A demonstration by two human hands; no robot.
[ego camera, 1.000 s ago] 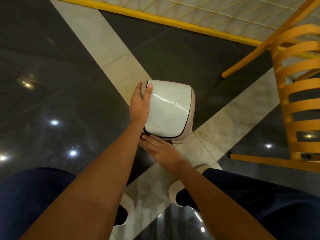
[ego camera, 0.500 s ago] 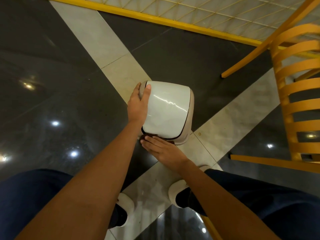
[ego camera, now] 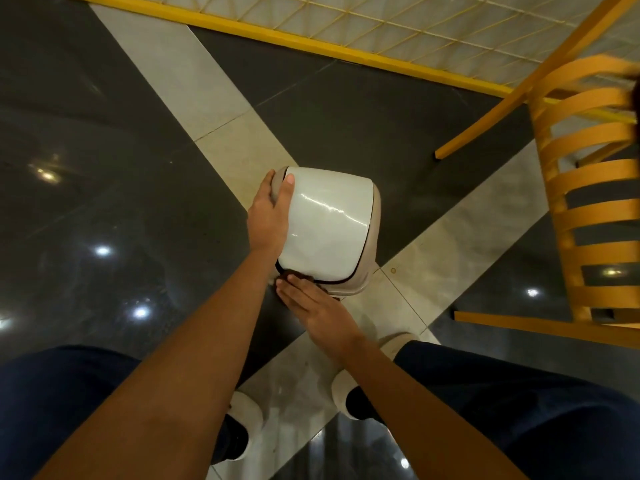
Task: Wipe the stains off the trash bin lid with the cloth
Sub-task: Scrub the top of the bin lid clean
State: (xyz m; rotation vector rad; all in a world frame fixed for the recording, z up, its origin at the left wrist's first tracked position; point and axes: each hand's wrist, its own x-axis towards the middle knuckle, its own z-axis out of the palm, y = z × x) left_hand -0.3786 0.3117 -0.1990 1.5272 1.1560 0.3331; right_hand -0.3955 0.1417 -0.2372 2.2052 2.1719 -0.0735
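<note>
The bin point(ego camera: 367, 282), a small boxy beige plastic tub with rounded corners, stands on the floor point(ego camera: 138, 174), polished dark stone crossed by pale matte bands, well short of the yellow strip point(ego camera: 311, 43) at its far edge. Its lid point(ego camera: 329, 223) is a glossy white curved panel with a dark seam round it. The left grip point(ego camera: 268, 216) clasps the bin's left side, thumb laid on the lid, fingers wrapped round the far corner. The right grip point(ego camera: 315, 306) lies flat, fingers straight, pressing a dark crumpled cloth point(ego camera: 298, 276) against the lid's near edge; only a sliver of cloth shows. A slatted yellow chair point(ego camera: 588, 209) stands to the right.
</note>
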